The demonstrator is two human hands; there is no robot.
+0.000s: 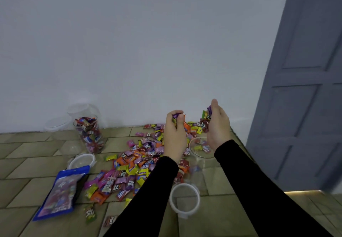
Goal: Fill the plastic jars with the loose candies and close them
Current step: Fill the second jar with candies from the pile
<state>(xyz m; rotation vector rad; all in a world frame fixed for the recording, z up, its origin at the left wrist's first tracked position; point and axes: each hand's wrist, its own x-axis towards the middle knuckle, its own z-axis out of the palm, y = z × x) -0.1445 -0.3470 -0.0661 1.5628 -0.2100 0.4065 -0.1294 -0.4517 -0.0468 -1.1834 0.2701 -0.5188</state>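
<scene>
Loose wrapped candies [133, 164] lie scattered in a colourful heap on the tiled floor. My left hand [174, 135] is raised above the heap, fingers curled round a few candies. My right hand [217, 125] grips a larger bunch of candies over an open clear plastic jar [201, 155], which holds a few pieces. A jar filled with candies [90, 135] stands open near the wall at the left. Two white-rimmed lids lie on the floor, one [82, 161] by the blue bag and one [184, 199] near my arms.
A blue candy bag [61, 194] lies flat at the left. Two empty clear jars [79, 110] stand against the white wall behind the filled one. A grey door [305, 88] stands at the right. Bare floor tiles spread at the far left.
</scene>
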